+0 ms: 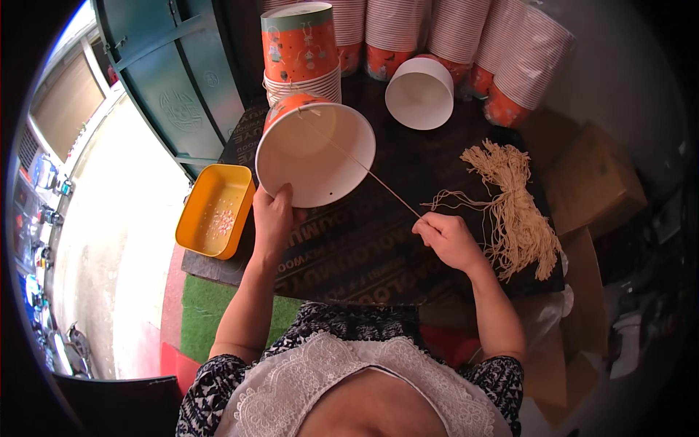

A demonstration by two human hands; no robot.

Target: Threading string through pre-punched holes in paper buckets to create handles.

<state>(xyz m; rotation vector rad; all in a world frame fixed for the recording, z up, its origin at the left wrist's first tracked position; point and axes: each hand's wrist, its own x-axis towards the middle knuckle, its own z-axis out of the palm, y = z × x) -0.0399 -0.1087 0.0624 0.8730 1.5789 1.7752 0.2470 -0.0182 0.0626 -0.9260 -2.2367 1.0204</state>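
Observation:
My left hand (274, 220) grips the lower rim of an orange paper bucket (309, 164), tilted so that its white inside faces me. A small dark hole shows near the rim closest to me. One end of a thin beige cord (384, 187) is at the bucket's far rim, where it looks knotted. From there it runs taut across the opening to my right hand (445, 237), whose fingers are pinched on it. Just right of that hand lies a thick bundle of matching cords (513, 207), with a few loose strands trailing left.
A black printed board (342, 262) forms the tabletop. At its left stands a yellow tray (245, 211) with small pale bits. Behind are a bucket stack (300, 58), a bucket on its side (419, 95) and plastic-wrapped stacks (397, 29). Cardboard boxes (593, 182) flank the right; a green door (178, 87), the left.

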